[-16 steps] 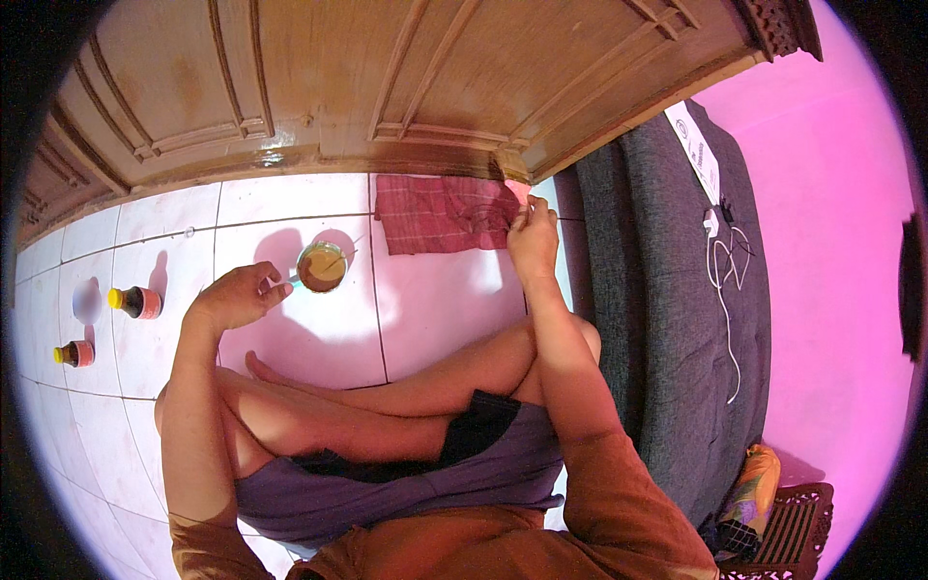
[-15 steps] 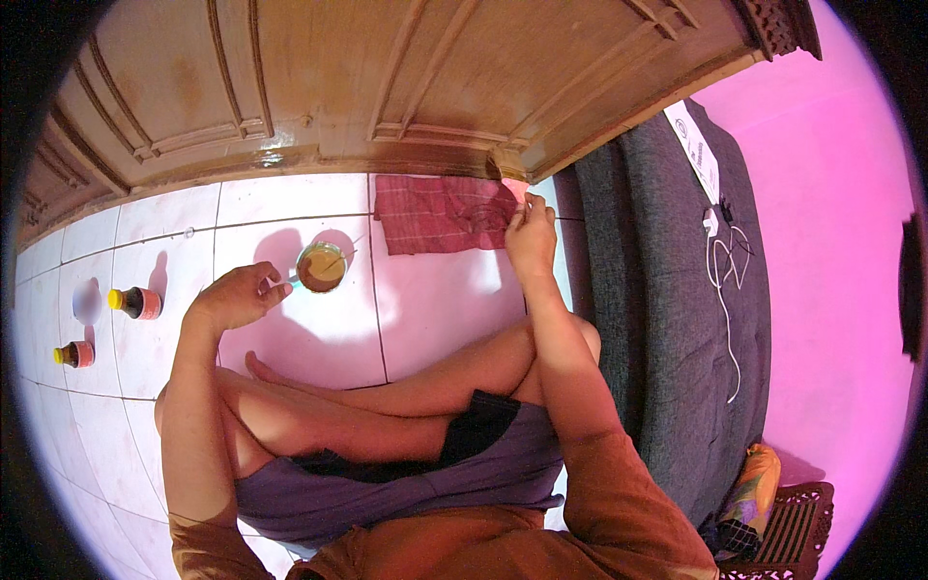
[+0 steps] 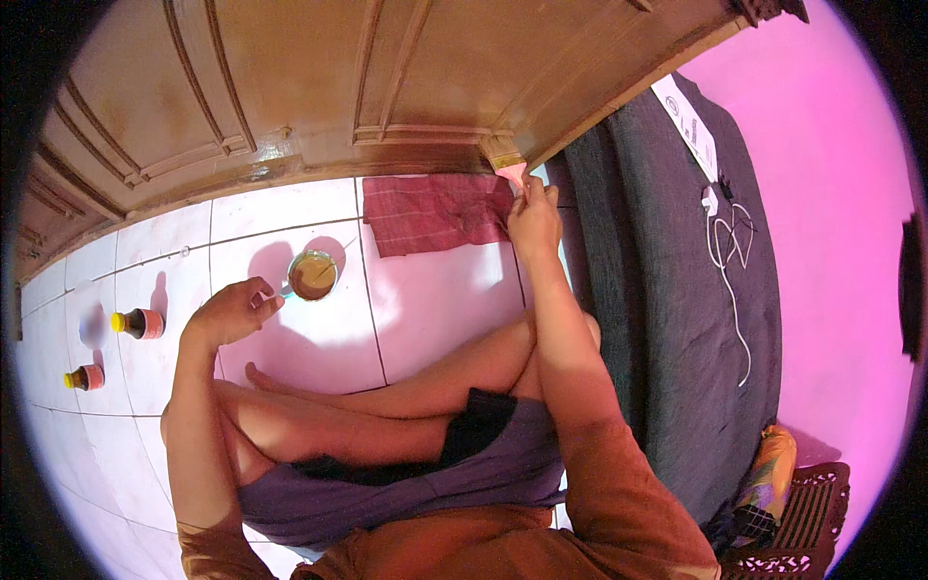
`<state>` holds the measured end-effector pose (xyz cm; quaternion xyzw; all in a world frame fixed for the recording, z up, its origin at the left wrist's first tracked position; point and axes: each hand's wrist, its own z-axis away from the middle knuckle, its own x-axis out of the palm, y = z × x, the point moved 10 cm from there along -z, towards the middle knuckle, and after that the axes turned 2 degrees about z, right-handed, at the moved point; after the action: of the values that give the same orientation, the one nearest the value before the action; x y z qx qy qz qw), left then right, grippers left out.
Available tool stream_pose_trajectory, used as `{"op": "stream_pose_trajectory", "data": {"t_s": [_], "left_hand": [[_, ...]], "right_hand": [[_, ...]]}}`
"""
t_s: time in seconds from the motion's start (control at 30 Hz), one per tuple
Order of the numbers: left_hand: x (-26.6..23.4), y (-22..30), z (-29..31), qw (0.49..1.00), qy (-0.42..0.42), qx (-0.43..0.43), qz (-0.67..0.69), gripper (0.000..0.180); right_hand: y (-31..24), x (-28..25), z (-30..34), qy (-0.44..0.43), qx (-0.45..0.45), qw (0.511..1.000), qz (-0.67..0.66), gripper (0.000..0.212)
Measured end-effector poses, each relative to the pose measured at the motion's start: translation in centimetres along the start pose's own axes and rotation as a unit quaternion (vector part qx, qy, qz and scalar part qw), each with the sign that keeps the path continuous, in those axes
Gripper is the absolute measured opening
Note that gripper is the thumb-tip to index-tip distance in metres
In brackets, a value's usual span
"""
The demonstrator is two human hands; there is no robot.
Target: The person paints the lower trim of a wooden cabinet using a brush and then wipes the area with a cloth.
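Has slid the brush (image 3: 507,161), gripped in right fingers (image 3: 532,199), slightly up the cabinet (image 3: 474,68) beyond the cloth (image 3: 435,217), reaching higher wood, while pinching the cup (image 3: 314,276) left of the cloth by its handle with left fingers (image 3: 259,290).

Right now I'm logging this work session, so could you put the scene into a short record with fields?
Right hand: holding a paintbrush, bristles against the brown wooden panel
Left hand: fingers at the handle of a cup; firmness of grip unclear
Cup contents: brownish liquid
Floor: white tiles, with a red cloth by the panel
Far left: two dark bottles with yellow caps
Right side: dark grey cushioned seat
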<state>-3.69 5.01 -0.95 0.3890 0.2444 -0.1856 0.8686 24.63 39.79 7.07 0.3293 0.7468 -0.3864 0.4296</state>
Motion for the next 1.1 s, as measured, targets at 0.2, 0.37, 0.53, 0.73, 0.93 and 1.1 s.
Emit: {"op": "stream_pose_trajectory", "data": {"t_s": [0.2, 0.37, 0.53, 0.73, 0.93, 1.1], "left_hand": [[0.2, 0.1, 0.0, 1.0, -0.001, -0.01, 0.026, 0.042], [1.2, -2.4, -1.0, 0.997, -0.026, -0.013, 0.067, 0.039], [1.7, -3.3, -1.0, 0.994, -0.052, -0.057, 0.076, 0.038], [1.7, -5.0, -0.6, 0.99, -0.047, -0.119, 0.052, 0.045], [2.3, -5.7, 0.0, 0.982, -0.046, -0.174, 0.048, 0.048], [4.0, -6.6, 0.7, 0.975, -0.094, -0.203, 0.007, 0.044]], "right_hand": [[2.1, -0.7, -1.3, -0.044, -0.043, 0.998, 0.026, 0.032], [2.4, -1.4, -1.9, -0.024, -0.047, 0.997, -0.057, 0.03], [4.0, -1.3, -1.6, -0.028, -0.026, 0.99, -0.135, 0.029], [5.3, 0.5, -2.4, -0.07, 0.01, 0.985, -0.158, 0.03], [5.4, -0.2, -3.0, -0.035, -0.005, 0.981, -0.193, 0.028], [6.4, 0.4, -3.1, -0.067, 0.016, 0.982, -0.174, 0.032]]}}
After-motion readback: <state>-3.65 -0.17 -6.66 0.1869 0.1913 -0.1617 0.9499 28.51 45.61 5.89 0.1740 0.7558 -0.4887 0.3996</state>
